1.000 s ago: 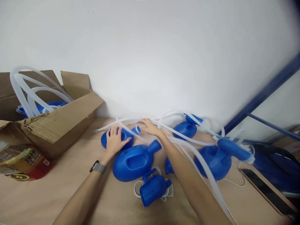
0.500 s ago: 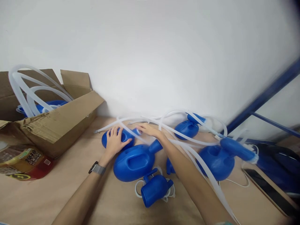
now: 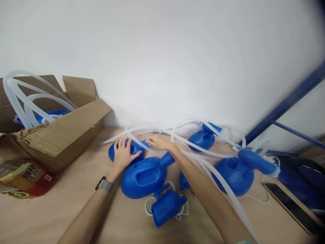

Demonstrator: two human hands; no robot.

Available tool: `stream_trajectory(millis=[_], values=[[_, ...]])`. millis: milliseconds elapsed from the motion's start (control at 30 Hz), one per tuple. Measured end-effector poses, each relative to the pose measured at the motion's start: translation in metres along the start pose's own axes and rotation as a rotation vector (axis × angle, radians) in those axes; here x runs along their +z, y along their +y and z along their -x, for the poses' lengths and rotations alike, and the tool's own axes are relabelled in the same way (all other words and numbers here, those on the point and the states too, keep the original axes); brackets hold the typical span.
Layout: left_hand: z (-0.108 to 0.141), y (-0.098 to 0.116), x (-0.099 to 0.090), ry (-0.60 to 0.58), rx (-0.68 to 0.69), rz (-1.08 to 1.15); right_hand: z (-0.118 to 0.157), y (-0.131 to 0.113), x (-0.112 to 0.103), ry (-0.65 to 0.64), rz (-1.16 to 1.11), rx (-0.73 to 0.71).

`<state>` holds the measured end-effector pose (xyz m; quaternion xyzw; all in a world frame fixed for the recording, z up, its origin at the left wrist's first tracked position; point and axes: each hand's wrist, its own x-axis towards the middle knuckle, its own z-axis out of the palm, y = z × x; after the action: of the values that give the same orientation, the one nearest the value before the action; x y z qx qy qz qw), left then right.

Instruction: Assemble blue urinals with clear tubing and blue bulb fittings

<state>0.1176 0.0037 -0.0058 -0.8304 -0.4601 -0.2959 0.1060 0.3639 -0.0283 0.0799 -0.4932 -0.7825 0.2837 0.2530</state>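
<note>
Here's the left hand (image 3: 123, 154), fingers spread wide over the top of the small blue bottle (image 3: 138, 147), palm down and thumb toward three o'clock! That bottle lies on its side at eight o'clock from the middle of the view, its neck aimed at about two o'clock. And in comes the right hand (image 3: 160, 142) at that neck, fingers close together, fingertips at the mouth; whether they pinch anything, one cannot tell from here.

Just beside the small bottle, toward four o'clock, lies the large blue bottle (image 3: 143, 178), and below it, at six o'clock in the view, a blue cup-like piece (image 3: 166, 207) beside pale rings (image 3: 149, 206). Another blue part (image 3: 184, 181) peeks out by the right forearm.

Over at four o'clock, a blue bottle with a tilted head (image 3: 236, 176); a similar bottle at the wall (image 3: 201, 140) sits between three and four. White tubes (image 3: 203, 149) loop and cross between them, one running past the small bottle!

Nine o'clock: the open cardboard box (image 3: 68, 130), with tubes and blue pieces inside. Eight o'clock: a red-labelled jug (image 3: 30, 178). Out at four o'clock, a phone (image 3: 291, 207) lies flat on the tabletop (image 3: 33, 220), near a dark blue bag (image 3: 299, 179).
</note>
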Motion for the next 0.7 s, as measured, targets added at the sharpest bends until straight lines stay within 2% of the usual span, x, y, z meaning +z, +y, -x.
stream_trajectory(millis=[133,233,400,467,567,633,700], values=[[0.001,0.0,0.0,-0.002,-0.014,0.029,-0.002,0.002,0.001,0.021,-0.049,0.016],[0.002,0.0,-0.001,-0.001,-0.014,0.039,-0.002,0.006,-0.001,0.127,-0.116,0.048],[0.0,0.002,-0.001,-0.031,-0.034,0.007,0.012,-0.004,-0.026,0.308,-0.202,0.054],[-0.001,0.003,-0.001,-0.034,-0.036,0.003,0.029,-0.022,-0.04,0.389,-0.22,0.028],[-0.001,0.003,-0.003,-0.029,-0.028,-0.003,0.071,-0.065,-0.053,0.571,-0.244,-0.006],[-0.001,0.003,-0.004,-0.031,-0.02,-0.009,0.106,-0.098,-0.049,0.784,-0.256,-0.003],[-0.002,0.003,-0.006,-0.034,-0.016,-0.012,0.14,-0.125,-0.034,0.845,-0.197,0.037]])
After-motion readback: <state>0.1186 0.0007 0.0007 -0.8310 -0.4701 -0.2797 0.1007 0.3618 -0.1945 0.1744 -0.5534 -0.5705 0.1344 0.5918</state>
